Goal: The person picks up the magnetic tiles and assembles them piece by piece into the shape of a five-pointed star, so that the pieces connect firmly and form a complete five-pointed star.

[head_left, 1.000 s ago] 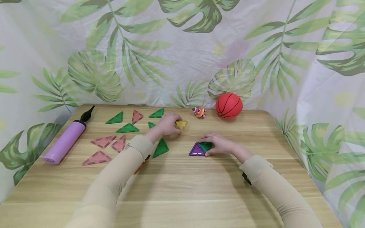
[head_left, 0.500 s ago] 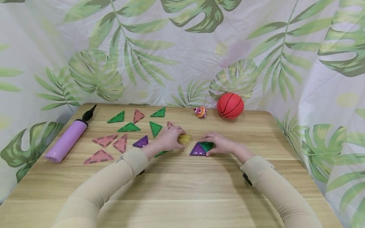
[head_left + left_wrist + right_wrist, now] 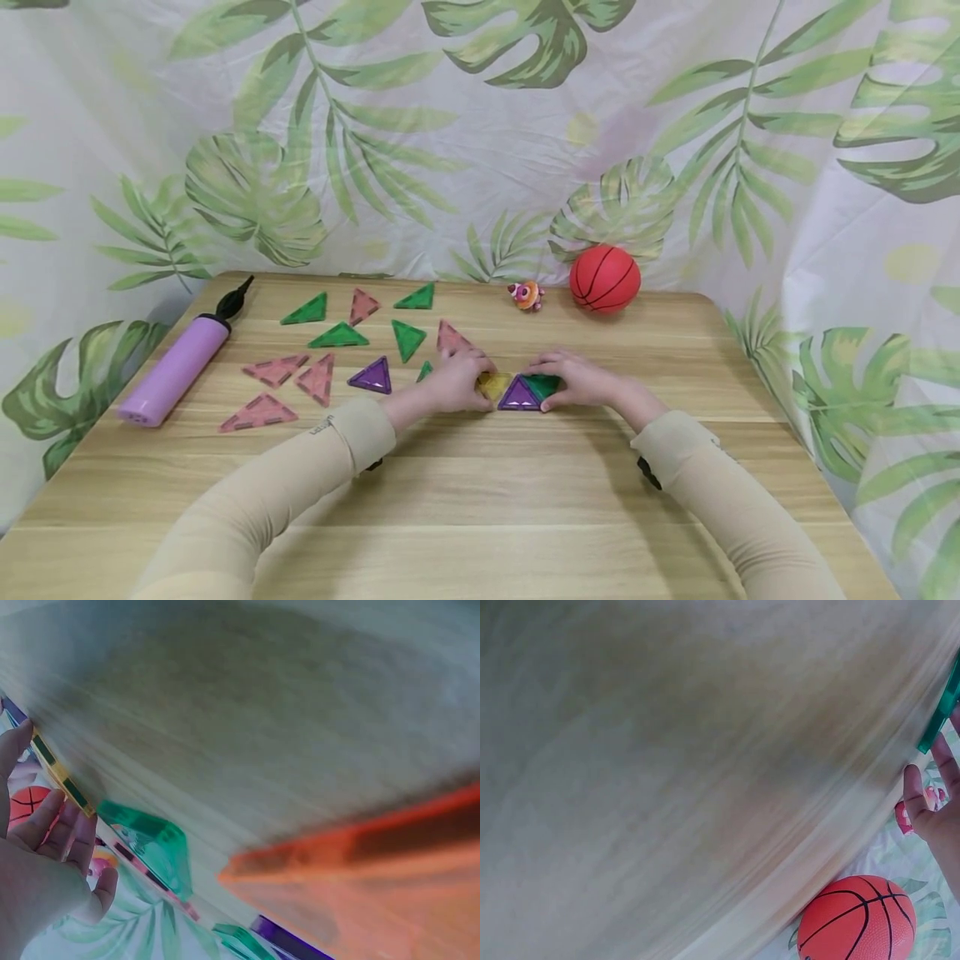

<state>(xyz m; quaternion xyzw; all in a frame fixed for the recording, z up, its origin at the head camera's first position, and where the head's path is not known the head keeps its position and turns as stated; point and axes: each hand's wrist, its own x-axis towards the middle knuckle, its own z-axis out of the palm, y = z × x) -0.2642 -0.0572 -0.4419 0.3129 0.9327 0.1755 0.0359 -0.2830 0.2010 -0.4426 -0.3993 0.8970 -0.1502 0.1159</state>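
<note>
My left hand (image 3: 453, 382) pinches a translucent yellow triangular magnetic tile (image 3: 495, 385) between thumb and fingers. The yellow tile's edge sits right at the left side of a purple triangular tile (image 3: 520, 395), flat on the table. On the purple tile's right lies a green triangular tile (image 3: 542, 385), held by my right hand (image 3: 581, 383) with the thumb in front and the fingers behind. The right wrist view has this green tile (image 3: 941, 709) at its edge. Close to the left wrist camera is an orange tile (image 3: 360, 870), which the left arm hides in the head view.
Several green, pink and purple triangular tiles lie spread over the left, among them a purple one (image 3: 371, 375) and a pink one (image 3: 452, 337). A lilac hand pump (image 3: 176, 367) lies at the left edge. A small toy figure (image 3: 527, 296) and red ball (image 3: 604, 278) stand at the back.
My left hand has brought the yellow tile from the back toward me and rightward, up to the purple tile. The right hand has stayed on the green tile.
</note>
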